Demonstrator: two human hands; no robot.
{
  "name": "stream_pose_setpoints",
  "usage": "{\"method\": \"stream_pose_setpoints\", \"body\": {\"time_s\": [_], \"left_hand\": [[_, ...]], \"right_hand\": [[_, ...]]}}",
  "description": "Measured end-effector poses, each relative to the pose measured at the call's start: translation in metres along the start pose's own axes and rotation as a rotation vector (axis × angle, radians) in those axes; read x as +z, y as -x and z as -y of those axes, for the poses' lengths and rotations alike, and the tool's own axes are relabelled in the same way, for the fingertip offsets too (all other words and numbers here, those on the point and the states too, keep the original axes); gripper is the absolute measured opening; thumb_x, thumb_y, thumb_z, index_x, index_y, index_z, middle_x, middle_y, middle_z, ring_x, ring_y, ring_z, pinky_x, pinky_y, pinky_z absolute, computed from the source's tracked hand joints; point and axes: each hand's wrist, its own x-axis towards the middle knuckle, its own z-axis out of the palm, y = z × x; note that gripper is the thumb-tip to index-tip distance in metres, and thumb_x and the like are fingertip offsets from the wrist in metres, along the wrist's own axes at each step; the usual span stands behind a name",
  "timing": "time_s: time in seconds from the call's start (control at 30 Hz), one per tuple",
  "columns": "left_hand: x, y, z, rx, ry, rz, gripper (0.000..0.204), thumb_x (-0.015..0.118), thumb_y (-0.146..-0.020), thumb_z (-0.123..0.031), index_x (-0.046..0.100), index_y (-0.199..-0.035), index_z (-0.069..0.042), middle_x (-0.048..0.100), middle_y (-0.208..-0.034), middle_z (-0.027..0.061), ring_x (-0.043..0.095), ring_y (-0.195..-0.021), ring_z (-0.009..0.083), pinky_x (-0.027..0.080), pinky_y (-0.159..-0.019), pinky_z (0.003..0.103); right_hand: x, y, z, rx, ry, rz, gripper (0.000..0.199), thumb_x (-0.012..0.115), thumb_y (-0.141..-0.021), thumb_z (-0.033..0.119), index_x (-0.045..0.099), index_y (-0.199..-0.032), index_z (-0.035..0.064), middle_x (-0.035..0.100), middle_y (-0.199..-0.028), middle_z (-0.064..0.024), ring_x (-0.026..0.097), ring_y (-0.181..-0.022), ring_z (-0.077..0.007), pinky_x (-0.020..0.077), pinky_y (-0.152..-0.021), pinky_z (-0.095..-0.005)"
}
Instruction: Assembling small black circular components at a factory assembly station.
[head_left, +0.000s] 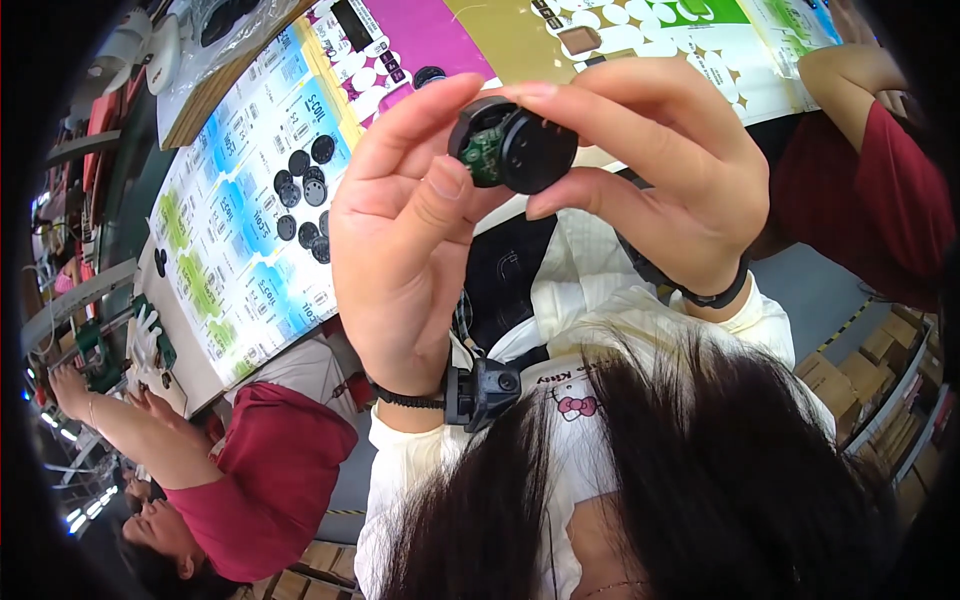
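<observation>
Between my two hands, raised in front of me, is a small round black electronic device (540, 152) with a green circuit board (483, 156) showing in the gap at its side. My left hand (398, 215) is closed on its left part, thumb at the near side and fingers behind. On the other side, my right hand (672, 150) pinches the disc-shaped black face, which has small holes, between thumb and fingers. Whether the two halves are joined or apart, I cannot tell. Several round black parts (314, 190) lie on the printed sheets left of my left hand.
Colourful printed sheets (235, 215) cover the worktable. A wood-edged board (205, 100) with plastic wrap stands at the far left. A co-worker in a red shirt (265, 480) works at left; another's red sleeve (905, 195) is at right. Cardboard boxes (840, 390) sit lower right.
</observation>
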Motion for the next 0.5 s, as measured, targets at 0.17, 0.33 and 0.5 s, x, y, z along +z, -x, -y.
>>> {"method": "stream_pose_setpoints", "body": {"time_s": [0.17,0.33,0.5], "left_hand": [[0.0025,-0.0002,0.0047,-0.056,0.077,0.047,0.048,0.051,-0.080,-0.019,0.031,-0.119,0.001,0.047,-0.109,0.0121,0.049,-0.097,0.0192,0.042,-0.081,0.028],[0.0030,-0.0020,0.0062,-0.097,0.146,0.046,0.050,0.053,-0.079,-0.020,0.031,-0.119,0.000,0.046,-0.110,0.0123,0.049,-0.098,0.0188,0.042,-0.082,0.028],[0.0046,-0.0015,0.0087,-0.092,0.124,0.016,0.051,0.053,-0.078,-0.020,0.031,-0.119,0.001,0.046,-0.110,0.0127,0.049,-0.097,0.0184,0.041,-0.082,0.028]], "right_hand": [[-0.0006,-0.0088,0.0065,-0.035,0.182,0.080,0.047,0.070,-0.048,0.007,0.058,-0.094,0.0001,0.050,-0.083,-0.0070,0.051,-0.069,-0.0140,0.0430,-0.056,-0.0214],[0.0007,-0.0108,0.0040,-0.087,0.195,0.050,0.047,0.070,-0.048,0.007,0.059,-0.094,0.0004,0.050,-0.083,-0.0071,0.051,-0.069,-0.0140,0.0433,-0.056,-0.0211],[0.0026,-0.0110,-0.0003,-0.143,0.207,0.018,0.047,0.071,-0.048,0.006,0.059,-0.094,0.0007,0.049,-0.083,-0.0071,0.051,-0.070,-0.0139,0.0436,-0.056,-0.0207]]}}
